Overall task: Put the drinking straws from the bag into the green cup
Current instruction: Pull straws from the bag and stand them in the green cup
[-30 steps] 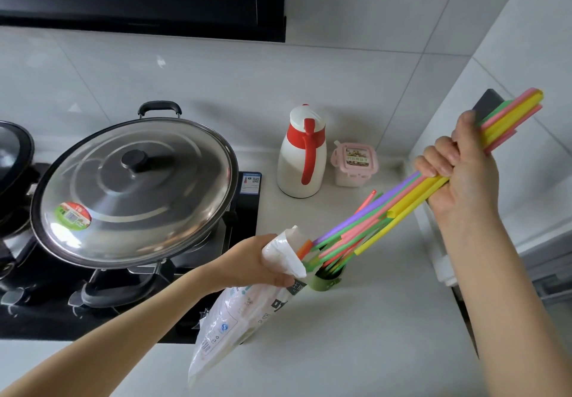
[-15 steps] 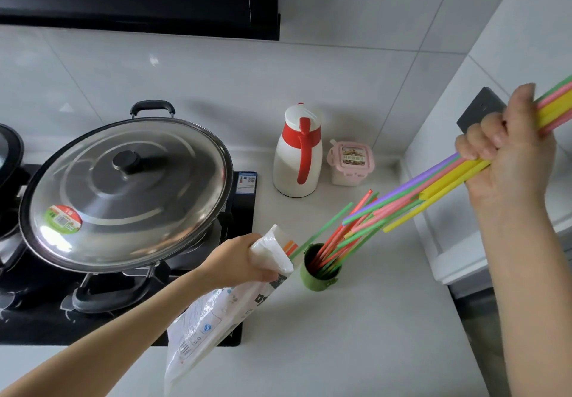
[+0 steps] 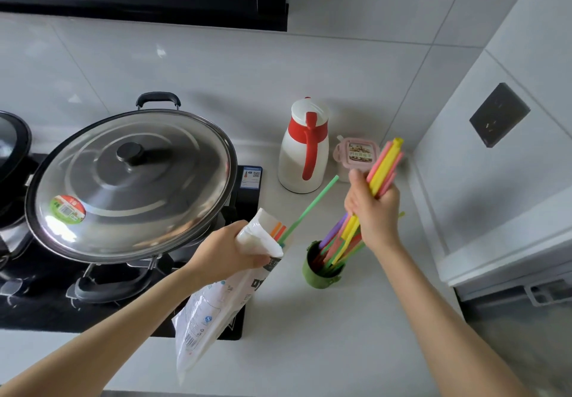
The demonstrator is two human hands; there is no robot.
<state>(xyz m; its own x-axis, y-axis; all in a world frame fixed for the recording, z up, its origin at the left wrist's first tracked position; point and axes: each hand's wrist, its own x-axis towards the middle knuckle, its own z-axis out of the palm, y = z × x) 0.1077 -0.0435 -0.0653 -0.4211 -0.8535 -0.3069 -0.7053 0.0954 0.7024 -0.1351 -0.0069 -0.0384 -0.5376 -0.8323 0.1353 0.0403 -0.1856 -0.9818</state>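
A small green cup (image 3: 318,277) stands on the white counter at centre. My right hand (image 3: 376,211) is closed around a bundle of coloured straws (image 3: 383,166); their lower ends reach into the cup and their tops point up and to the right. To the left of the cup my left hand (image 3: 230,249) grips the mouth of a white plastic bag (image 3: 213,310), which hangs down towards me. A green straw (image 3: 312,208) and two orange straw ends (image 3: 278,230) stick out of the bag's opening.
A large wok with a steel lid (image 3: 130,184) sits on the black stove (image 3: 37,303) at left. A white and red jug (image 3: 305,149) and a pink lidded box (image 3: 359,153) stand by the back wall. A dark wall socket (image 3: 498,115) is on the right wall.
My right hand has swung the straw bundle down from high at the right to steeply upright over the cup, their lower ends now inside it. The bag stays in my left hand.
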